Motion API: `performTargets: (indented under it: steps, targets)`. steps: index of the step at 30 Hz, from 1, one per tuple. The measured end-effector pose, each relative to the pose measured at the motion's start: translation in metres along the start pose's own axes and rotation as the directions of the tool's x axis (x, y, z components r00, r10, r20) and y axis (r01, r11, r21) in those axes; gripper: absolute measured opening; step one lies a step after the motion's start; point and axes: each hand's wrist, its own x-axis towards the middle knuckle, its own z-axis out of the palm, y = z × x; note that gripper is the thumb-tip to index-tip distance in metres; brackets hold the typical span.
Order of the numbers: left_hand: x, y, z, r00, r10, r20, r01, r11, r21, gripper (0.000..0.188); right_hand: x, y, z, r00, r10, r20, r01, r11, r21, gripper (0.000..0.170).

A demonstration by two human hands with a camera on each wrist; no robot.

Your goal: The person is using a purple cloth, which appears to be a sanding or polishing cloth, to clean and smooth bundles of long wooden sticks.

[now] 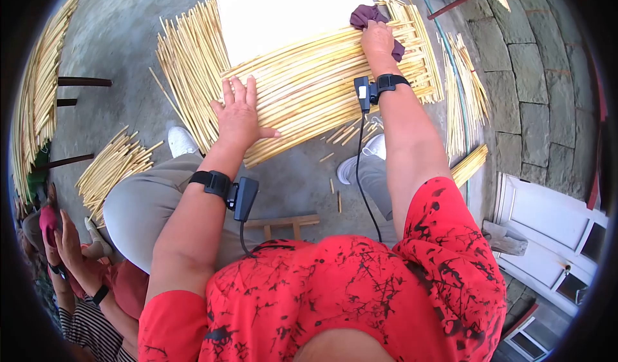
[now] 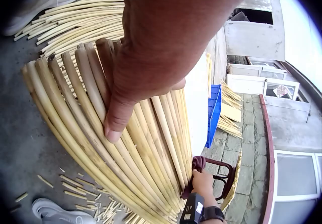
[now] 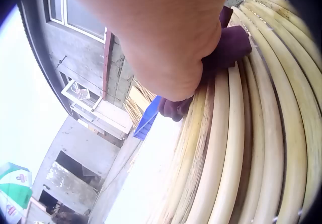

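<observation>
A panel of pale yellow sticks [image 1: 315, 82] lies side by side over a white board [image 1: 290, 8]. My left hand [image 1: 238, 120] rests on its left part with fingers spread, the thumb [image 2: 118, 118] flat on the sticks in the left wrist view. Toward the panel's far right end, my right hand [image 1: 378, 43] grips a dark purple cloth [image 1: 365, 15] and presses it on the sticks. In the right wrist view the cloth [image 3: 229, 48] bunches out beneath the hand [image 3: 171, 58], whose fingers are mostly hidden.
Loose sticks [image 1: 190, 59] fan out at the left, with a pile [image 1: 116, 169] below them and a bundle [image 1: 467, 91] at the right. Short offcuts [image 1: 351, 133] lie near my shoes. Another person [image 1: 96, 278] is at the lower left. A blue crate [image 2: 215, 114] stands beyond the board.
</observation>
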Motion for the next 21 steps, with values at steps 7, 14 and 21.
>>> performTargets:
  steps: [7, 14, 21]
  targets:
    - [0.000, 0.001, -0.003, 0.999, 0.019, 0.036, -0.020, 0.999, 0.027, 0.123, -0.145, -0.168, -0.057, 0.879, -0.387, -0.277, 0.468, 0.593, 0.655, 0.030]
    - [0.001, 0.001, 0.000, 1.000, -0.015, 0.027, 0.014, 1.000, 0.020, 0.130, -0.107, -0.068, -0.043, 0.936, -0.213, -0.280, 0.326, 0.826, 0.461, 0.032]
    - [0.004, 0.005, -0.001, 1.000, -0.004, 0.017, 0.004, 1.000, 0.000, 0.131, -0.033, 0.033, -0.039, 0.986, 0.138, 0.095, -0.153, 0.974, 0.170, 0.032]
